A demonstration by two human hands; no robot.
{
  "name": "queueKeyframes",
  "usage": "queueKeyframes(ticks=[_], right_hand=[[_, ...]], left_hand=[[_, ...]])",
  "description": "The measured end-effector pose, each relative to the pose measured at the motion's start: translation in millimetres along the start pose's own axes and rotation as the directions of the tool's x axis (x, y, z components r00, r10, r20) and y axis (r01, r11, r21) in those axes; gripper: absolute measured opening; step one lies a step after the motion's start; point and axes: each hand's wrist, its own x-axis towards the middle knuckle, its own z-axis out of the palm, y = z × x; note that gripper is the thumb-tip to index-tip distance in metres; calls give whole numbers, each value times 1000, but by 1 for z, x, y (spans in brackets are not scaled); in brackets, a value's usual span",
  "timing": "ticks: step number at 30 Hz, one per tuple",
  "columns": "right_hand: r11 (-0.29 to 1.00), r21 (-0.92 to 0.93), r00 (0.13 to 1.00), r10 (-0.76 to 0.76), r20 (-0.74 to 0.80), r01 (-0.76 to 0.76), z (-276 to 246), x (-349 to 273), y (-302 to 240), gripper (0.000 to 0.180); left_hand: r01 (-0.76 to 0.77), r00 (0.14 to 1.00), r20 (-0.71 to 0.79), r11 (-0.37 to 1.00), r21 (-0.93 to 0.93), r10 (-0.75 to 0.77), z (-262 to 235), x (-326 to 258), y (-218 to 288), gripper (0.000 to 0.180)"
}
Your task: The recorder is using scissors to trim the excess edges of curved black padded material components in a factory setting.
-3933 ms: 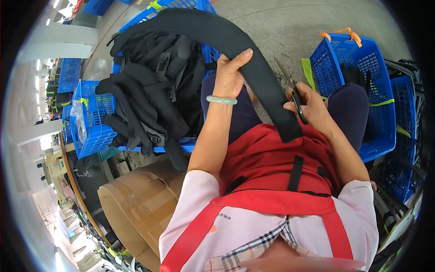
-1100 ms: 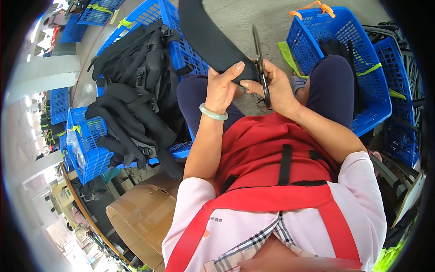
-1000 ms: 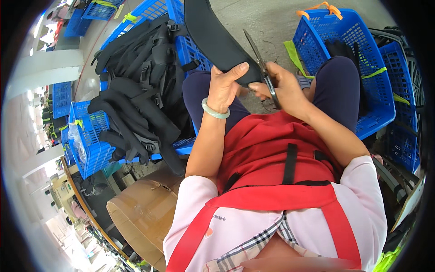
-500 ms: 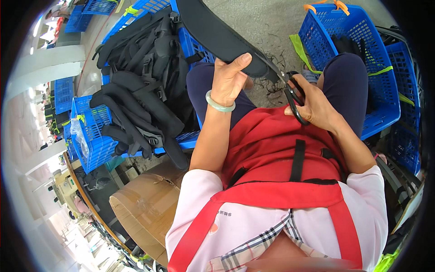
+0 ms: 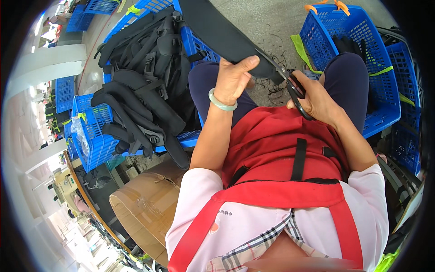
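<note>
A long black padded strap (image 5: 217,31) stretches from the top of the view down toward my lap. My left hand (image 5: 233,80), with a pale green bangle on its wrist, grips this strap near its lower end, thumb on top. In my right hand (image 5: 314,99) is a pair of black-handled scissors (image 5: 297,93), fingers in the loops. Their blades lie along the strap's edge near its tip, close together. Whether they are cutting into the strap or only touching it, I cannot tell.
A blue crate (image 5: 185,141) at the left is heaped with black padded straps (image 5: 145,86). Another blue crate (image 5: 380,106) with dark pieces stands at the right. Black thread scraps (image 5: 277,88) litter the floor between my knees. A cardboard box (image 5: 145,199) sits by my left elbow.
My left hand and the strap have shifted slightly to the right. The scissors' blades and handles have come closer together against the strap's end.
</note>
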Motion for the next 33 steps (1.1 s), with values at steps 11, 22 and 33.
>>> queueKeyframes(ticks=[11,22,33], right_hand=[[998,-58,998,-42,-55,39,6,5,2,64],[995,-98,998,-35,-60,29,8,12,3,53],[995,-75,989,-76,-129,67,15,20,7,42]], left_hand=[[15,997,-76,996,-90,-22,5,-2,3,23],[44,992,-114,999,-1,-44,13,-2,0,19],[45,991,-121,992,-118,-60,7,3,5,19]])
